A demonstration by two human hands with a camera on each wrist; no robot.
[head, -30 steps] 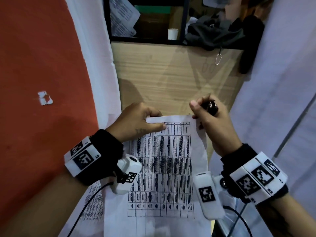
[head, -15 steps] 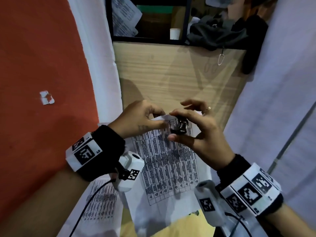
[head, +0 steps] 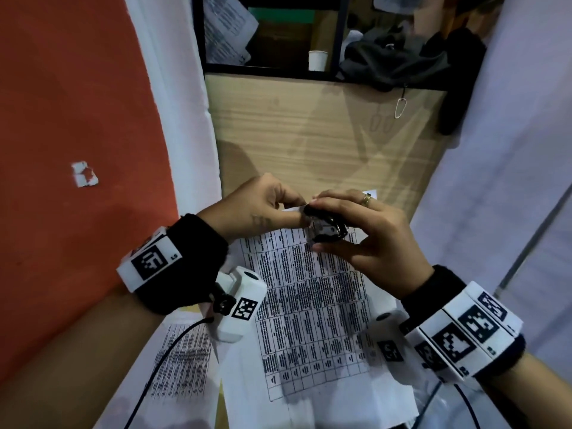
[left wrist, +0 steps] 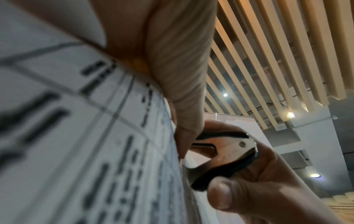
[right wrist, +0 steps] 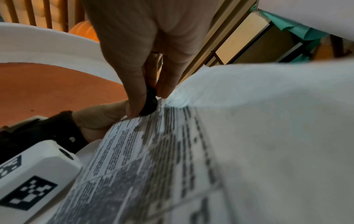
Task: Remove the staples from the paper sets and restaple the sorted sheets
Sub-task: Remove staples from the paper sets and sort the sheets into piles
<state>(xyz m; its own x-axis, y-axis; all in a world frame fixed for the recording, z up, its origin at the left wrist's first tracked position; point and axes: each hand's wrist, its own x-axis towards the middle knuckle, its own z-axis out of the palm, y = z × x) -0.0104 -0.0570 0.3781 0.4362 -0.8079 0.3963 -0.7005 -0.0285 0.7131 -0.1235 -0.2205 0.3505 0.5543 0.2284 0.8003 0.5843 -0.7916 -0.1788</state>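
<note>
Gripping the top corner of the printed paper set (head: 309, 305), the left hand (head: 253, 209) pinches the sheet edge between thumb and forefinger, lifting that end above the desk (head: 309, 134). Just beside it, the right hand (head: 368, 236) holds a black staple remover (head: 325, 227), its fingers (head: 334, 199) curled over the top and the thumb pressed beneath. The left wrist view shows the remover's metal claws parted and set against the paper's edge right next to the left fingertip; whether they have caught a staple cannot be told. The set's table of text runs down toward the person, its lower end lying on other white sheets. A second printed sheet (head: 182, 360) lies at the lower left, partly under the left forearm. Both wrists carry black bands with white marker blocks, and a black cable trails from the left one. An orange surface (head: 77, 119) with a small torn white scrap (head: 83, 174) on it lies to the left. Beyond the desk's far edge stand a dark-framed shelf with a white paper cup (head: 318, 59), more papers and a heap of dark cloth (head: 399, 63).
</note>
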